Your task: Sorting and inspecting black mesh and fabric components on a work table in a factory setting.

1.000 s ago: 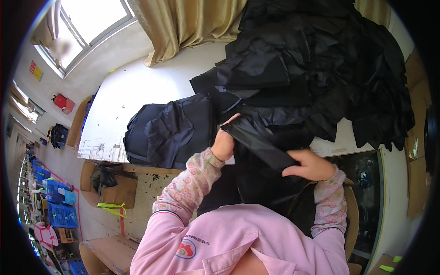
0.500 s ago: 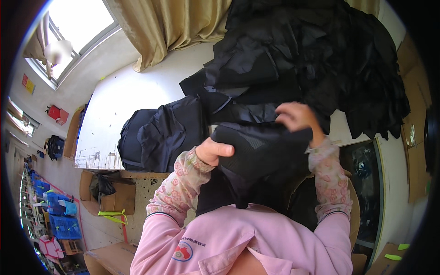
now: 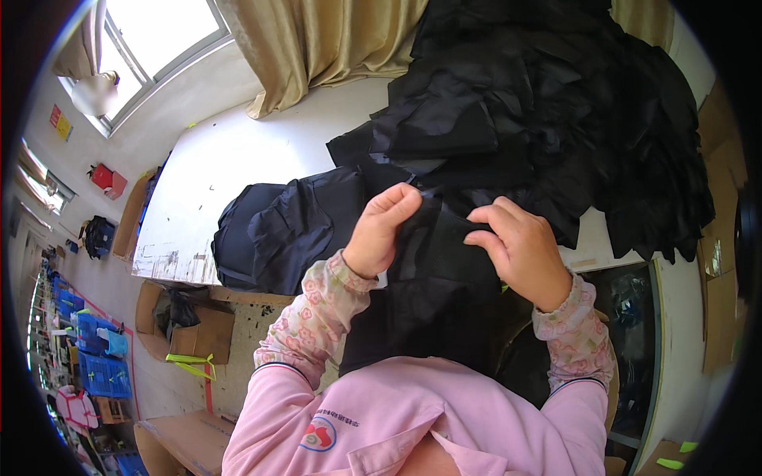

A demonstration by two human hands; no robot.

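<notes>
Roughly, table, left: the white table (image 3: 254, 147) had its widest open room here, with a few dark specks on top and a scuffed near corner.
Table, middle: the folded stack (image 3: 290, 226) of black material lay right up at the front edge, just left of the left hand.
Table, right: the big black pile (image 3: 556, 119) covered the back and reached the front edge at the far right; a small patch of white showed beside it.
Left hand: the left hand (image 3: 379, 230) was curled tight, thumb pressed to the forefinger, with the top edge of the black cloth (image 3: 444, 258) pinched in it.
Black cloth: it hung between the hands and down toward the lap.
Right hand: the right hand (image 3: 524, 250) had thumb and forefinger slightly apart at the cloth's upper right edge; whether they gripped it, I could not tell.
Blue baskets: the blue baskets (image 3: 103, 374) stood far left, one with something light blue in it.
Carton: the open carton (image 3: 208, 333) below the table held a dark plastic bag (image 3: 184, 308).
</notes>
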